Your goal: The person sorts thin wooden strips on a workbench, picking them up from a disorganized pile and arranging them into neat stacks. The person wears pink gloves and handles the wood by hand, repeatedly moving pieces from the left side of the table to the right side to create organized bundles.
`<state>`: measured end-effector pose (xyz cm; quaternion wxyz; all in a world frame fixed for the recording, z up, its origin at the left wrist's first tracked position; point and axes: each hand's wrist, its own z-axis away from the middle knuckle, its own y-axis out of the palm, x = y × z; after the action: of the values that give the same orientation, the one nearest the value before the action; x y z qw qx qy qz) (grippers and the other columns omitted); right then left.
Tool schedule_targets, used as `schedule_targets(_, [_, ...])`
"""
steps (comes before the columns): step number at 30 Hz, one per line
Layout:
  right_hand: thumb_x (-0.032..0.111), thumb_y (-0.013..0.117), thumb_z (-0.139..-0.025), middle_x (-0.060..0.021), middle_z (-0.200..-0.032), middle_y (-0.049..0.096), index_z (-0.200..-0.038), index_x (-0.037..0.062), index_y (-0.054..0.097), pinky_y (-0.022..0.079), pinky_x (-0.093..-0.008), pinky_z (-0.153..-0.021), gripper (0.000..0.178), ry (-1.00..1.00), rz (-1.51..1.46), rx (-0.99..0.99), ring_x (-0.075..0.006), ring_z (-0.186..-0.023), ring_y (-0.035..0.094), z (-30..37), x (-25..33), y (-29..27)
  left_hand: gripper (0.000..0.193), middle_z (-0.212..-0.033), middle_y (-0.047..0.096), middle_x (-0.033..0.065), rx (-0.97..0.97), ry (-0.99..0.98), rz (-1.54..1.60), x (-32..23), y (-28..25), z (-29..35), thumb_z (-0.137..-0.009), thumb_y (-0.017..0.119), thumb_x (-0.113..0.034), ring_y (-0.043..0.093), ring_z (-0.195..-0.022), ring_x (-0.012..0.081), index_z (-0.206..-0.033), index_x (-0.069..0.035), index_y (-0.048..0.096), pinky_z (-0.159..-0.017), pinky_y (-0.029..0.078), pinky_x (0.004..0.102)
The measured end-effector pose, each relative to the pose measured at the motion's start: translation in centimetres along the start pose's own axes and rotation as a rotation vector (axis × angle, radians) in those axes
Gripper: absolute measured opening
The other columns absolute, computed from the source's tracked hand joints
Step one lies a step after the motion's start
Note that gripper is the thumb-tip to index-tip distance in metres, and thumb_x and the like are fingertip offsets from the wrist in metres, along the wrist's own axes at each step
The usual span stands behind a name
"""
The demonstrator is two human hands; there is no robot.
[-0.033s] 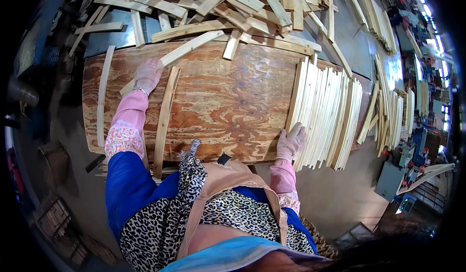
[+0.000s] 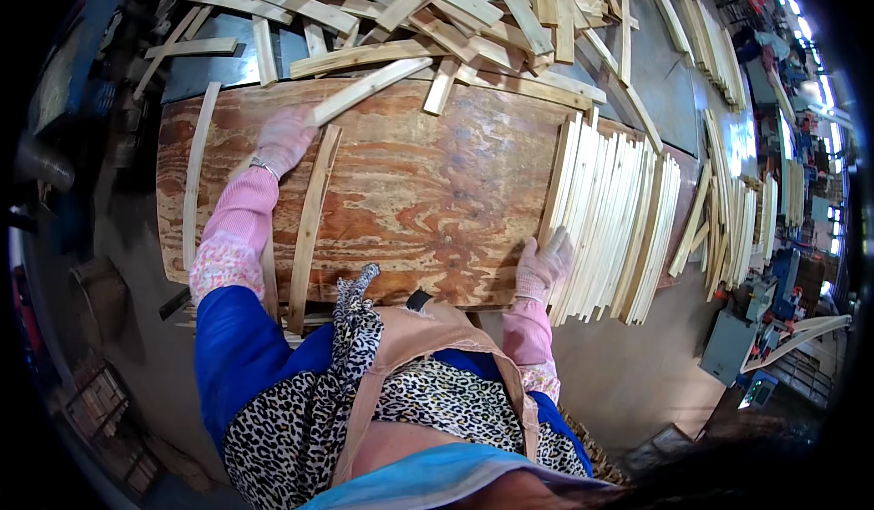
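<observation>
My left hand (image 2: 285,138), in a thin pale glove, is closed over a slanting wooden strip (image 2: 371,89). This strip runs from the pile's near edge down to the left, and a short end appears beyond my wrist; its middle is hidden under the hand. My right hand (image 2: 544,264), gloved too, rests against the left edge of a row of wooden strips (image 2: 596,228) laid side by side. Its fingers are stretched out and the thumb is apart. Just right of my left hand, a single strip (image 2: 312,223) lies lengthwise toward me.
Everything lies on a worn plywood board (image 2: 428,191). Another strip (image 2: 198,178) sits near its left end. A loose pile of strips (image 2: 437,18) covers the far side. More strips (image 2: 728,228) are stacked at the right, near a grey machine box (image 2: 726,339).
The view has shifted slightly. Both hands and the strips otherwise keep nearly the same places.
</observation>
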<state>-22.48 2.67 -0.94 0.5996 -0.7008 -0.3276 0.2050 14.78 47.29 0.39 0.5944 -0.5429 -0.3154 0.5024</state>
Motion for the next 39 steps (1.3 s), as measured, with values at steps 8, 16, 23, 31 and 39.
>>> schedule_targets(8, [0.048, 0.061, -0.103, -0.0134, -0.128, 0.068, -0.138, 0.0010, 0.062, 0.049, -0.0361, -0.103, 0.059, 0.411, -1.307, 1.134, -0.0241, -0.114, 0.063, 1.0, 24.5, 3.3, 0.049, -0.098, 0.073, 0.0098, 0.481, 0.312, 0.733, -13.2, 4.3, 5.2, -0.103, 0.052, -0.046, 0.070, -0.093, 0.0304, -0.118, -0.003, 0.070, -0.091, 0.057, 0.0405])
schedule_targets(16, [0.025, 0.067, -0.098, -0.0143, -0.115, 0.075, -0.137, 0.0064, 0.066, 0.057, -0.0372, -0.086, 0.043, 0.298, -0.917, 0.683, -0.0229, -0.093, 0.072, -2.8, 13.0, -4.5, 0.068, -0.168, 0.032, 0.0139, -0.067, -0.094, -0.074, -6.9, -1.2, -7.0, -0.104, 0.042, -0.047, 0.030, -0.154, 0.0276, -0.162, -0.013, 0.033, -0.126, 0.025, 0.0399])
schedule_targets(23, [0.032, 0.072, -0.093, -0.0167, -0.138, 0.062, -0.147, 0.0122, 0.053, 0.046, -0.0486, -0.106, 0.061, 0.053, 0.123, 0.215, -0.0349, -0.126, 0.056, -3.1, 2.9, -1.4, 0.048, -0.123, 0.070, 0.0155, -0.047, 0.097, -0.117, 0.1, -2.0, -11.4, -0.091, 0.067, -0.038, 0.065, -0.117, 0.0346, -0.131, -0.011, 0.063, -0.097, 0.052, 0.0457])
schedule_targets(31, [0.040, 0.059, -0.105, -0.0179, -0.143, 0.059, -0.153, 0.0014, 0.046, 0.049, -0.0427, -0.107, 0.062, 0.251, -1.097, 0.743, -0.0279, -0.122, 0.062, -3.6, 24.4, -5.0, 0.043, -0.093, 0.075, 0.0136, 0.702, 0.057, 0.604, -12.7, -5.2, 6.3, -0.086, 0.072, -0.040, 0.071, -0.086, 0.0289, -0.118, -0.012, 0.069, -0.078, 0.057, 0.0406])
schedule_targets(39, [0.024, 0.062, -0.102, -0.0109, -0.095, 0.068, -0.127, -0.0012, 0.055, 0.057, -0.0311, -0.055, 0.036, 0.613, -1.265, 0.915, -0.0169, -0.066, 0.065, -4.1, 18.9, -3.0, 0.072, -0.128, 0.064, 0.0170, 0.139, 0.679, 0.409, -1.5, -0.1, 23.7, -0.089, 0.069, -0.049, 0.062, -0.117, 0.0346, -0.142, -0.003, 0.055, -0.101, 0.048, 0.0461])
